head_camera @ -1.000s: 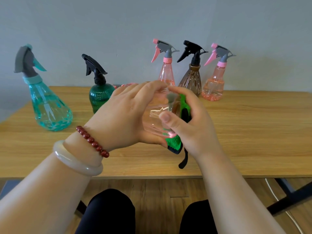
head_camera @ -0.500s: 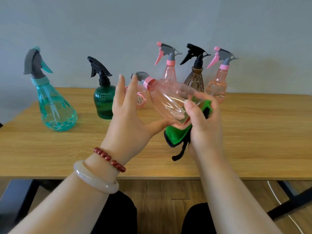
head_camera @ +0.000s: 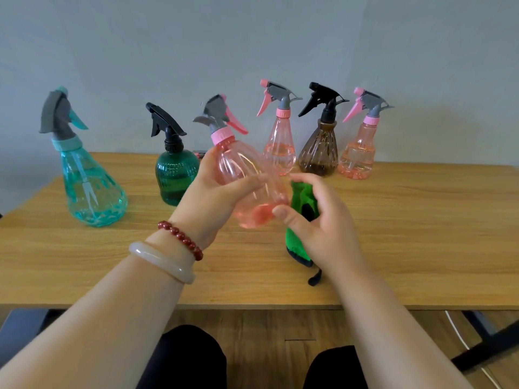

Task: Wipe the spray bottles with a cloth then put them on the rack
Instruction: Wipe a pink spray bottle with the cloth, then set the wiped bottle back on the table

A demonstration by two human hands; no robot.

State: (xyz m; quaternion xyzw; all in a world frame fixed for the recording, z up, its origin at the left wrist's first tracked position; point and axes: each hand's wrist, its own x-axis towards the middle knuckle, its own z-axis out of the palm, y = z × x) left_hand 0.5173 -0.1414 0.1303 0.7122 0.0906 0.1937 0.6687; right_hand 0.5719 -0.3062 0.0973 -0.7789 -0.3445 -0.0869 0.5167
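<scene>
Soft, even light is filling the view, faint shadows are falling on the wall (head_camera: pixel 421 127), the held pink bottle (head_camera: pixel 247 178) is smearing slightly, and the table (head_camera: pixel 84 262) edge is bowing.

a clear pink spray bottle (head_camera: pixel 247 181) with a grey-pink trigger head is gripped in the left hand (head_camera: pixel 207 200), tilted with its head toward 11 o'clock. just beside its base, at 3 o'clock, a green cloth (head_camera: pixel 302 197) edged in black hangs from the right hand (head_camera: pixel 323 234). standing upright: teal bottle (head_camera: pixel 90 186) at 9 o'clock, dark green bottle (head_camera: pixel 175 175) at 10, and a second pink bottle (head_camera: pixel 279 155), brown bottle (head_camera: pixel 318 153) and third pink bottle (head_camera: pixel 356 155) toward 1.
</scene>
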